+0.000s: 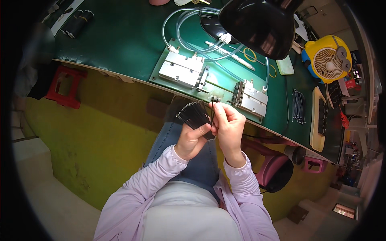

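My left hand (190,141) is closed around a fanned bundle of thin black wires (192,114) with small metallic tips, held over my lap just off the table's front edge. My right hand (230,127) pinches one black wire (212,111) upright between thumb and fingertips, at the right side of the bundle. Just beyond my hands is a bench fixture with two silver pneumatic cylinder blocks, a left block (181,70) and a right block (252,100). A small metal piece (215,99) stands between them, close to my right fingertips.
Clear air tubes (183,34) coil behind the fixture, under a black lamp (257,28). Toward the right lie more black wires (298,106), a cream tray (317,138) and a yellow fan (329,60). A red stool (66,87) and a pink stool (268,164) stand below the green table (116,44).
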Motion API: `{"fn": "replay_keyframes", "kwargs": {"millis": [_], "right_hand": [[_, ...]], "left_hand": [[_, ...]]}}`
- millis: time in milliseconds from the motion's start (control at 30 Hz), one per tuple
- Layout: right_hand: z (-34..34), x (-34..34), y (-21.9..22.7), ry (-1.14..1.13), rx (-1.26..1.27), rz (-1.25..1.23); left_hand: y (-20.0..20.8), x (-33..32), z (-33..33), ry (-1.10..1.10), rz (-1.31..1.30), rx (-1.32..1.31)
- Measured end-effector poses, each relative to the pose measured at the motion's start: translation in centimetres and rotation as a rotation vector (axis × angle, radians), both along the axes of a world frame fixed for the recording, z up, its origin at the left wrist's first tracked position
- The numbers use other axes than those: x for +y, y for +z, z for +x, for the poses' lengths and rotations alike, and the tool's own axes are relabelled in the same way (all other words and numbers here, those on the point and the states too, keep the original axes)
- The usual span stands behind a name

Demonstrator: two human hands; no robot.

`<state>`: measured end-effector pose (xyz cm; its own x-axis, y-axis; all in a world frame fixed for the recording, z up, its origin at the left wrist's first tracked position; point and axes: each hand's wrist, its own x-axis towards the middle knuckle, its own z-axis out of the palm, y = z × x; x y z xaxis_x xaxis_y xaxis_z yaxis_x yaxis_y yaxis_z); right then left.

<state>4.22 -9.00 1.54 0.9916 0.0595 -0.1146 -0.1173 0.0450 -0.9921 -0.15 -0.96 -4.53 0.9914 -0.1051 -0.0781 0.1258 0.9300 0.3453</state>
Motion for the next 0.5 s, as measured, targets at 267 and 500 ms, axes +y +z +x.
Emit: {"fn": "replay_keyframes", "kwargs": {"millis": [267,500], "right_hand": [[0.00,0.55,-0.30,-0.050,0.011,0.029],[-0.01,0.58,-0.34,-0.083,0.007,0.043]], "left_hand": [[0.18,0.33,0.17,-0.009,0.017,0.023],[0.23,0.37,0.31,-0.006,0.020,0.012]]}}
